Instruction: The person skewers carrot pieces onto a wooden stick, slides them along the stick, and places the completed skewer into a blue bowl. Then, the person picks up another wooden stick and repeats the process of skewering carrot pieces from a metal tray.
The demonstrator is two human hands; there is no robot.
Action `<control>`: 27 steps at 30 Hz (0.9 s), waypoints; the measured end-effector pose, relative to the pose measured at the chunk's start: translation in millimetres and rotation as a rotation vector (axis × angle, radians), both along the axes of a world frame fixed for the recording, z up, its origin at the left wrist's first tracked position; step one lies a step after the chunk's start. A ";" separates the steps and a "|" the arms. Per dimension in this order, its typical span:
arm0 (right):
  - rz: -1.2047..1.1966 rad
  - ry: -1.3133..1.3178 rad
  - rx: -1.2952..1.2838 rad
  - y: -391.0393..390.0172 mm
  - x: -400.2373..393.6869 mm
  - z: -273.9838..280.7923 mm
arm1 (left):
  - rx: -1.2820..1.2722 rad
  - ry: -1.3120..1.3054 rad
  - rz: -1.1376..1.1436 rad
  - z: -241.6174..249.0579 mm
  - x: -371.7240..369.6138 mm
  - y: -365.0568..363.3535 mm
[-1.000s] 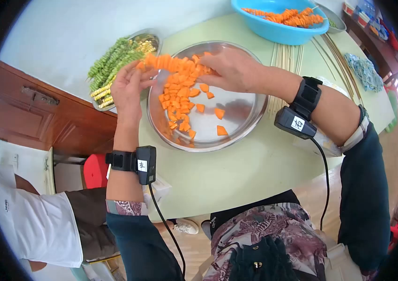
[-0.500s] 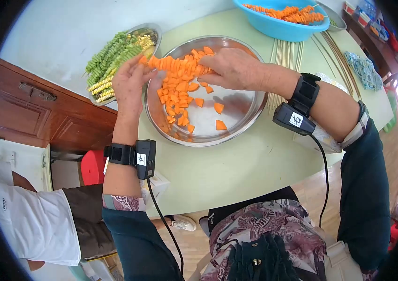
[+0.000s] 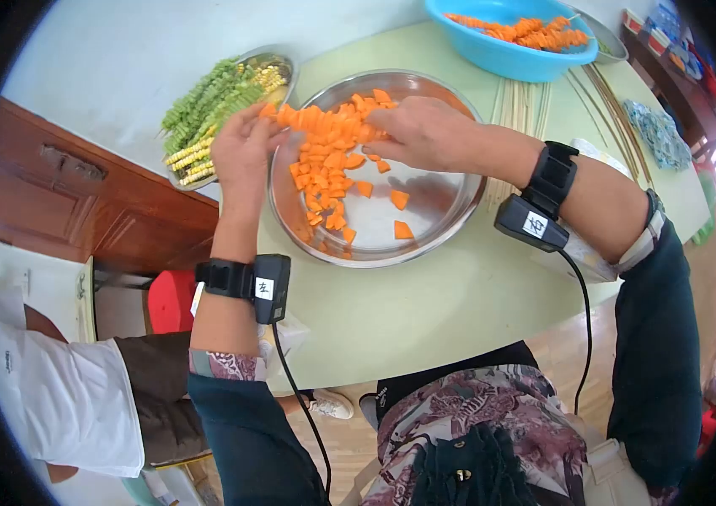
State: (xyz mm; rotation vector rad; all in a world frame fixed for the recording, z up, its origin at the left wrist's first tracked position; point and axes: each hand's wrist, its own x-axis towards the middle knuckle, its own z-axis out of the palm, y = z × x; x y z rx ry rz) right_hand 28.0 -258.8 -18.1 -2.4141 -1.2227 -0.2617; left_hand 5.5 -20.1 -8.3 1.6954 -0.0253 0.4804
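A string of orange carrot slices [image 3: 316, 122] spans between my two hands above a round steel basin. My left hand [image 3: 244, 148] pinches its left end over the basin's left rim. My right hand [image 3: 421, 133] is closed round its right end, inside the basin's far side. Loose carrot pieces [image 3: 324, 181] are heaped in the left half of the basin [image 3: 383, 260], with a few scattered toward its middle. The skewer inside the slices cannot be made out.
An oval tray [image 3: 289, 76] of green and yellow skewers lies at upper left. A blue tub [image 3: 493, 61] with carrot skewers stands at the back, near bare sticks [image 3: 520, 110] and a patterned cloth [image 3: 657, 133]. Another person [image 3: 80, 405] is at lower left.
The whole view has shifted slightly, moving the basin and table a little right and down. Both hands still hold the carrot string, in nearly the same pose.
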 end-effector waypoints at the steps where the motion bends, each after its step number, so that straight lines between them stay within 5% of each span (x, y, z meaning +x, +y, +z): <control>1: 0.017 -0.002 0.012 1.9 0.8 -0.8 | 0.008 -0.003 0.016 0.7 -0.9 -0.3; 24: 0.011 0.037 0.048 7.5 -5.9 -0.7 | 0.207 -0.041 0.065 2.6 -5.5 -8.3; 26: -0.016 0.542 0.103 10.3 -11.5 7.5 | 0.275 -0.046 0.082 4.2 -8.1 -11.5; 27: -0.017 0.543 0.103 10.4 -14.8 11.0 | 0.274 -0.046 0.081 2.0 -6.4 -10.2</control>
